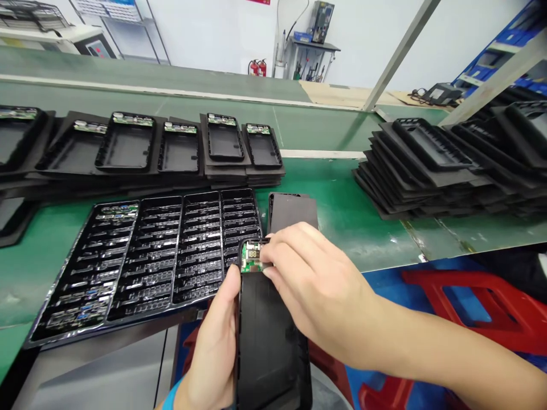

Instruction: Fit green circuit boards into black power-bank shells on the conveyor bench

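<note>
Left hand (216, 341) — wrapped around one shell (273, 336), thumb along its edge. Right hand (325, 290) — fingers drawn narrow on one board (253, 256), at the shell's far end (its display faces up). Beyond the left hand: one tray (176, 250), four columns, more boards in the leftmost. Farther off, six shells with boards (128, 142) in a row. Right of the right hand, stacked shells (431, 145), too overlapped to count.

Two red fire extinguishers (254, 69) are standing near the white wall (209, 34). A red stool (508, 304) is sitting over the blue floor (387, 291).
</note>
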A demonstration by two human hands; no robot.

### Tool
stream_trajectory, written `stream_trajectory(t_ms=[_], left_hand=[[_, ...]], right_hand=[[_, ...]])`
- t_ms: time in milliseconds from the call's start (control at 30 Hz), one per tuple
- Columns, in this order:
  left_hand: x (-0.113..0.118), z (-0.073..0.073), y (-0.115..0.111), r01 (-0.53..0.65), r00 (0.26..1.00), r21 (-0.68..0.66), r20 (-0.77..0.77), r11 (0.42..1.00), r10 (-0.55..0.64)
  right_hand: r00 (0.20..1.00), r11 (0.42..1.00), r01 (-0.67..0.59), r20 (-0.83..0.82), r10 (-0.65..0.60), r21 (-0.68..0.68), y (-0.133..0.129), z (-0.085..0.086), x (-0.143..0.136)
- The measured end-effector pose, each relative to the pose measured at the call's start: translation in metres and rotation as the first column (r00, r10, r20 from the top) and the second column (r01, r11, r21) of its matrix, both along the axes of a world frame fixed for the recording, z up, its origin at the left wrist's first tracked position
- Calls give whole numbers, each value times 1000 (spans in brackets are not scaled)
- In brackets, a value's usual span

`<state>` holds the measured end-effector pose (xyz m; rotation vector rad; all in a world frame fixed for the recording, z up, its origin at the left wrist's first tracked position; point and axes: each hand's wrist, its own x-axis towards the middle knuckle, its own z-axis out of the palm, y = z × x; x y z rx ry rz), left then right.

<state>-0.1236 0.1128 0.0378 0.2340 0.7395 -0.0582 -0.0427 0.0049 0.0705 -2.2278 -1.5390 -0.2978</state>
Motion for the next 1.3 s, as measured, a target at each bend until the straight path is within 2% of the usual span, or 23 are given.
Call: stream_trajectory(t_ms=[100, 200, 333, 433, 633, 800, 1033, 1300], left_hand=[[2, 4, 0, 30, 999, -44, -44, 999, -32], [5, 9, -1, 30, 998, -44, -54, 999, -33], [8, 12, 0, -24, 986, 66, -163, 998, 35], [8, 9, 1, 14, 981, 102, -196, 995, 7], [6, 5, 0, 20, 996, 59, -87, 998, -15], [1, 1, -1, 41, 999, -2, 26, 999, -41], [2, -2, -3, 44, 991, 110, 118, 993, -57], [2, -5, -5, 59, 990, 229, 112, 972, -86]], right_hand=[[995, 999, -31, 92, 30, 12, 1, 4, -2], [993, 1000, -18, 118, 18, 5, 2, 6, -2], [990, 1000, -24, 136, 21, 15, 0, 7, -3], [993, 1000, -20, 116, 20, 1, -1, 7, -3], [988, 997, -16, 157, 4, 76, 0, 3, -5], [1000, 999, 7, -14, -6, 44, -5, -1, -2], [982, 994, 98, -169, -90, 40, -7, -5, 2], [978, 994, 104, -177, -108, -33, -12, -3, 0]])
